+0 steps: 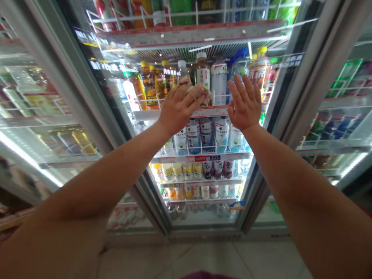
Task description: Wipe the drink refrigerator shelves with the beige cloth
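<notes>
The left hand's fingers grasp a crumpled cloth at the glass door, its folds jutting past their tips; the right hand is spread open. Far right, a yellow-capped bottle reads "茶".

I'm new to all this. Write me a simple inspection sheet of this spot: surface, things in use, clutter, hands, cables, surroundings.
Surface: upright glass door of a drinks cooler, with reflections.
Things in use: a crumpled cloth at the door.
Clutter: many bottles on the shelves behind the glass.
Hands: left hand holds the cloth under its fingers; right hand is open, its contact with the glass unclear.
Cables: nothing seen.
Surroundings: stocked cooler sections on both sides; tiled floor below.
</notes>
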Demonstrator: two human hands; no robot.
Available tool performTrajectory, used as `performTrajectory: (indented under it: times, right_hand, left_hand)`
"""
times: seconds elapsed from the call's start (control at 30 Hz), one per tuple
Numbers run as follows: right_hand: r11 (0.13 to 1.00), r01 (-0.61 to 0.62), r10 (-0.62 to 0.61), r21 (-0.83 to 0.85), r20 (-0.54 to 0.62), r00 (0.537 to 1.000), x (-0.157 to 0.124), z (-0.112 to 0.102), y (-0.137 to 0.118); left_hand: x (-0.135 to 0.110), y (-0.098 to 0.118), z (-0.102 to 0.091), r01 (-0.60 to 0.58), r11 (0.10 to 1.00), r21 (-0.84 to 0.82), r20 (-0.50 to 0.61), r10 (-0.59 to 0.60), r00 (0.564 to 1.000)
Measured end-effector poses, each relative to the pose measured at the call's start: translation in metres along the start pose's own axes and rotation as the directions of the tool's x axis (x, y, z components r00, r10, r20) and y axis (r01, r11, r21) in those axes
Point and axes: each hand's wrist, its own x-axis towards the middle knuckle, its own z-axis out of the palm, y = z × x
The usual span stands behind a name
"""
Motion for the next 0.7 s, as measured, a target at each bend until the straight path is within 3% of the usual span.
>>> performTrajectory:
  times: [0.1,0.23,0.3,0.43,0.5,0.6,0.7]
  right_hand:
    - [1.000,0.008,-0.008,-0.012,0.001,1.000,0.000,0.000,0.000]
    - [1.000,-0.002,0.002,-0.007,0.012,1.000,0.000,-0.001,0.001]
    - [1.000,-0.005,0.005,0.010,0.010,1.000,0.001,0.000,0.001]
    - [1.000,-0.005,0.005,0.024,0.000,1.000,0.002,0.001,0.001]
    - [1.000,-0.005,0.005,0.024,0.004,1.000,0.001,0.001,0.001]
    - [1.000,-0.001,0.000,0.023,0.009,1.000,0.001,0.002,0.002]
    - [1.000,0.013,-0.012,0.021,-0.006,1.000,0.000,0.003,0.004]
  left_hand:
    - [0.014,-0.006,-0.012,-0.033,0.999,0.027,0.030,0.033,0.999]
    - [0.044,-0.021,-0.020,0.218,0.968,0.121,-0.125,-0.203,0.971]
    - [0.046,-0.013,-0.014,0.249,0.961,0.123,-0.137,-0.232,0.963]
    - [0.035,0.010,-0.005,0.002,0.998,0.063,0.033,-0.004,0.999]
    - [0.041,0.008,-0.011,-0.066,0.997,0.033,0.047,0.064,0.997]
    - [0.066,-0.007,-0.019,0.025,1.000,-0.008,-0.131,-0.026,0.991]
    - [0.085,-0.010,-0.010,0.087,0.992,-0.089,-0.293,-0.110,0.950]
